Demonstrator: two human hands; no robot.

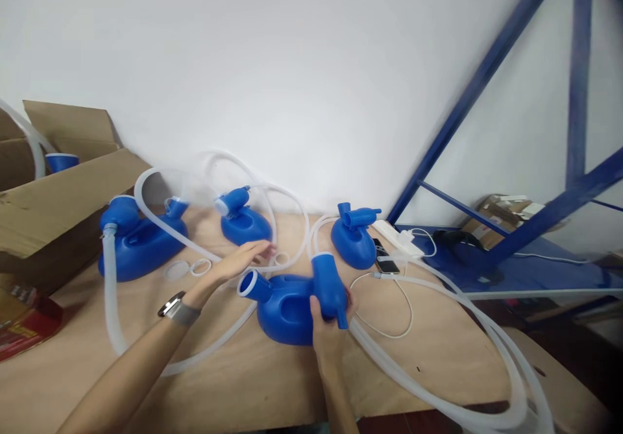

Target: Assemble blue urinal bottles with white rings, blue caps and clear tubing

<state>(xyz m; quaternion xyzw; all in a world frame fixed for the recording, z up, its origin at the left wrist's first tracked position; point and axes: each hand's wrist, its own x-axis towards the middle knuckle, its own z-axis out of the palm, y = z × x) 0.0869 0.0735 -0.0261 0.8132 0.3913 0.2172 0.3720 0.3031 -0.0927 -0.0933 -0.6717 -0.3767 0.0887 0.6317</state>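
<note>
My right hand is closed around a blue funnel cup with a narrow spout. It holds the cup against the right end of a blue plastic urinal bottle, whose open neck points left. My left hand reaches past that bottle with its fingers stretched out. A clear tube and a thin white ring lie close to its fingers; whether it touches them I cannot tell. Behind it stands another blue bottle with a cup on top. Left of my wrist lie a second white ring and a clear round cap.
A large blue bottle with a tube stands left, beside an open cardboard box. Another bottle sits back right, near a phone and a power strip. Looped tubing crosses the table's right side. A blue metal frame rises right.
</note>
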